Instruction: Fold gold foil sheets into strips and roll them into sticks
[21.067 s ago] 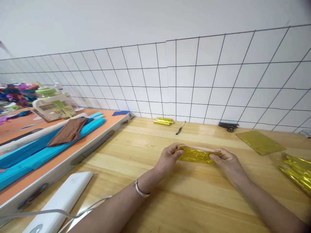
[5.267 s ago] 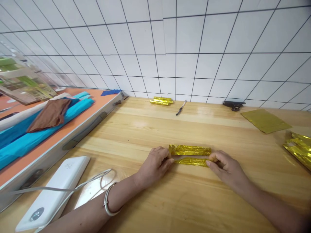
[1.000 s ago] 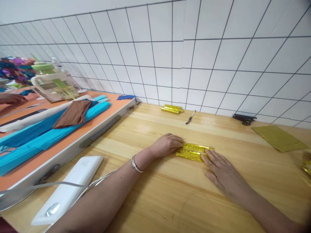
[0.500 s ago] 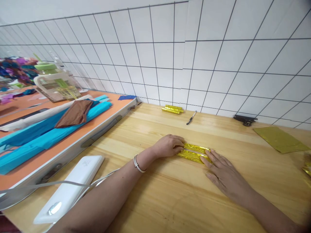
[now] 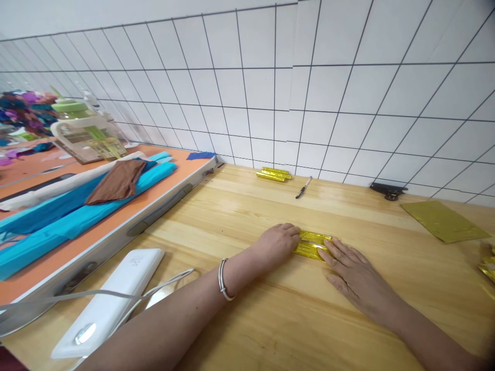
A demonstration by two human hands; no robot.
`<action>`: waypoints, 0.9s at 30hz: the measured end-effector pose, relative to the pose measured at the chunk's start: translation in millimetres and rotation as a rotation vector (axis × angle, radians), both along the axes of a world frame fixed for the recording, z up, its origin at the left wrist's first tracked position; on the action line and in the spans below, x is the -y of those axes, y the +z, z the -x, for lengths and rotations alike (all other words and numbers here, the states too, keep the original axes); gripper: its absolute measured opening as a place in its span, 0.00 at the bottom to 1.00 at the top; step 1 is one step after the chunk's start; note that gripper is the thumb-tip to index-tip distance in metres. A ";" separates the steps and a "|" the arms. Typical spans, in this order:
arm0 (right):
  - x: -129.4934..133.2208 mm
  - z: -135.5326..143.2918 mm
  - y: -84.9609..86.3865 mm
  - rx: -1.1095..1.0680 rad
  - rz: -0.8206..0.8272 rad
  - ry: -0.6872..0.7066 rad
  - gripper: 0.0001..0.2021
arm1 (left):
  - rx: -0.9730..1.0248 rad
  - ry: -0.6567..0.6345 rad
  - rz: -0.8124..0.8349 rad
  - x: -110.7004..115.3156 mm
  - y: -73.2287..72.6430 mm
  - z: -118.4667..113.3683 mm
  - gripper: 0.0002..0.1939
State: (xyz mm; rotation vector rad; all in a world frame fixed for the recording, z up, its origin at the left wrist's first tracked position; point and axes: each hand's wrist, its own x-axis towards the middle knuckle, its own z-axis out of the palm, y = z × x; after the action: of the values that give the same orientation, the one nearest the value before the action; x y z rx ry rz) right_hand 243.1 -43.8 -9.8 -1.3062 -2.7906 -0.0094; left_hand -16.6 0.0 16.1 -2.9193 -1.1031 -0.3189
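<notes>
Gridded wall (image 5: 348,87): white with dark lines, running along the back.
Wooden table (image 5: 290,324): pale, in front of the wall, under both hands.
Orange surface (image 5: 154,193): light-edged, at the left, carrying blue rolls (image 5: 77,222) with a brown piece (image 5: 118,183) laid across them.
White device (image 5: 124,278): on the wood near the left forearm, a pale cable crossing over it.
Right hand (image 5: 350,270): palm down, fingers extended and slightly spread, fingertips resting on the right end of the folded gold foil (image 5: 309,251).
Left hand (image 5: 276,247): fingers curled at the foil's left end; whether they pinch or only press it, I cannot tell.
Gold sheet (image 5: 443,220): flat, right of the hands.
Folded gold foil: on the wood between the hands, showing two long bands.
Gold rolls (image 5: 273,174): grouped near the wall.
Black clip (image 5: 390,191): by the wall, near the sheet.
Pen (image 5: 303,187): right of the gold rolls.
</notes>
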 end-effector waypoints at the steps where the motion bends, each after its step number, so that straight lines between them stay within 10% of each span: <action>1: -0.2 -0.3 -0.4 -0.001 0.001 0.001 0.26 | 0.001 0.012 -0.002 1.9 -1.6 -2.7 0.10; 11: 0.4 0.8 2.1 0.001 -0.011 -0.006 0.26 | -0.001 0.135 -0.003 27.1 -18.8 -20.3 0.32; 27: 2.3 2.9 1.1 0.009 -0.037 -0.009 0.27 | -0.046 0.148 0.076 34.3 -16.3 -22.7 0.36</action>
State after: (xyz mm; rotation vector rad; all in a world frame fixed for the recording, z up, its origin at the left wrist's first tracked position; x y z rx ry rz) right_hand 240.1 -46.2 -8.7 -1.3143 -2.7781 -0.0673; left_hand 6.1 -34.3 -0.2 -2.8709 -1.3440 -0.2107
